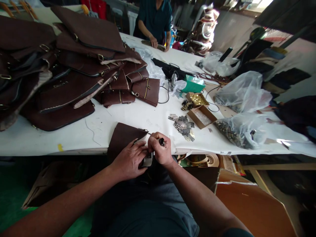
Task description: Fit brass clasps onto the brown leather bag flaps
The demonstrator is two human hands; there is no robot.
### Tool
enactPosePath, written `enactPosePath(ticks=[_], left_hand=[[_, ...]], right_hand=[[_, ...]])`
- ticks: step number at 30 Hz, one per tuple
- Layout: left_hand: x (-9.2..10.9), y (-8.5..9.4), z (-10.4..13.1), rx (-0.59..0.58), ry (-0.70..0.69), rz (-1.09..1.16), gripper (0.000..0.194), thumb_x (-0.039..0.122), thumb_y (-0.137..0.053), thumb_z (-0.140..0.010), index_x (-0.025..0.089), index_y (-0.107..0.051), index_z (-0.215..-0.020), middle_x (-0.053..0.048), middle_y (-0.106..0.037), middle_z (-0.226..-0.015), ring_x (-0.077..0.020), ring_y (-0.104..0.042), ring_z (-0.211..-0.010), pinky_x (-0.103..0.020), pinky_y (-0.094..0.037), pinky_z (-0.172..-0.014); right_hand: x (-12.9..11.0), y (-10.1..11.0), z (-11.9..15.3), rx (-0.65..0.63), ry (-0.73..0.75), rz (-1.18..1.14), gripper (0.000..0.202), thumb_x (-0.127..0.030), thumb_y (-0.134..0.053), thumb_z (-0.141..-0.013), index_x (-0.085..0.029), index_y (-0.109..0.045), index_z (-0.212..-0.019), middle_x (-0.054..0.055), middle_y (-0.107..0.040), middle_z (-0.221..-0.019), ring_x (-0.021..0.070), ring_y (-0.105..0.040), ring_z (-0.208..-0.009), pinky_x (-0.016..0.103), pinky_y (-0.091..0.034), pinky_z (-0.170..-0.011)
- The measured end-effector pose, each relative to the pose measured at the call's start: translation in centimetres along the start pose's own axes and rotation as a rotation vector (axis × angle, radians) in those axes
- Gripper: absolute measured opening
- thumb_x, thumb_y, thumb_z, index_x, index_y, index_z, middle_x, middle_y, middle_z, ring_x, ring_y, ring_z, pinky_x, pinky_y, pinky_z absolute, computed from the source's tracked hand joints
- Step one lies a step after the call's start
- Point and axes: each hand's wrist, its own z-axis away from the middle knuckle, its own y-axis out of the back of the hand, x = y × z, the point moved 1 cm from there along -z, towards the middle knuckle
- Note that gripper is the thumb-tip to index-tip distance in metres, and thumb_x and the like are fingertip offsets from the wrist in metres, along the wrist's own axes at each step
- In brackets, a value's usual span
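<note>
1. Plainly, the brown leather piece (125, 135) lies at the near edge of the white table (81, 141), partly on its top and partly over the edge, between the person and the board.
2. The left hand (130, 159) lies over the piece, palm down; its fingers are close together, their tips reaching onto a pale area of it. The thumb is apart from them, lower down near the piece's bottom end. Whether they pinch it, I cannot tell.
3. The right hand (160, 148) is curled into a fist around a dark tool (161, 142), whose end pokes out at the top. The fist sits just beside the left fingertips, at the piece's right side; the tool's lower end is hard to make out.
4. Beyond the right hand, flat metal plates (184, 126) lie heaped, near an open cardboard box (201, 117).
</note>
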Motion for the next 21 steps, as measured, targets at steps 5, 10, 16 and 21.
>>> enactPosePath(ticks=[5, 10, 16, 21], left_hand=[[0.0, 0.1, 0.2, -0.010, 0.000, -0.013, 0.045, 0.040, -0.078, -0.088, 0.015, -0.069, -0.124, -0.017, -0.071, -0.135, -0.0368, -0.054, -0.144, -0.055, -0.047, -0.121], [-0.3, 0.1, -0.1, -0.007, 0.034, 0.049, 0.053, 0.037, -0.080, -0.085, 0.017, -0.064, -0.131, -0.016, -0.070, -0.133, -0.0368, -0.055, -0.143, -0.054, -0.047, -0.122], [-0.3, 0.1, -0.2, -0.020, 0.046, 0.069, 0.063, 0.036, -0.083, -0.082, 0.017, -0.060, -0.137, -0.016, -0.070, -0.135, -0.0371, -0.055, -0.143, -0.055, -0.048, -0.122], [0.1, 0.5, -0.1, -0.017, 0.046, 0.049, 0.060, 0.033, -0.083, -0.081, 0.015, -0.062, -0.135, -0.017, -0.070, -0.136, -0.0365, -0.055, -0.144, -0.054, -0.048, -0.122]], right_hand=[[-2.7, 0.2, -0.3, 0.083, 0.142, -0.167, 0.041, -0.052, -0.068, -0.095, -0.026, -0.051, -0.069, -0.002, -0.053, -0.062, 0.0145, -0.047, -0.052, 0.031, -0.043, -0.055], [-1.4, -0.2, 0.6, -0.076, 0.121, 0.008, 0.043, -0.052, -0.069, -0.094, -0.025, -0.053, -0.065, 0.000, -0.055, -0.063, 0.0167, -0.049, -0.058, 0.033, -0.044, -0.059], [-0.3, -0.4, 1.0, -0.135, 0.178, 0.012, 0.037, -0.045, -0.065, -0.096, -0.024, -0.053, -0.067, 0.002, -0.058, -0.066, 0.0181, -0.053, -0.063, 0.035, -0.047, -0.064], [-0.5, 0.3, 1.3, -0.103, 0.188, 0.090, 0.036, -0.040, -0.064, -0.093, -0.023, -0.051, -0.064, 0.000, -0.055, -0.063, 0.0154, -0.049, -0.060, 0.032, -0.043, -0.062]])
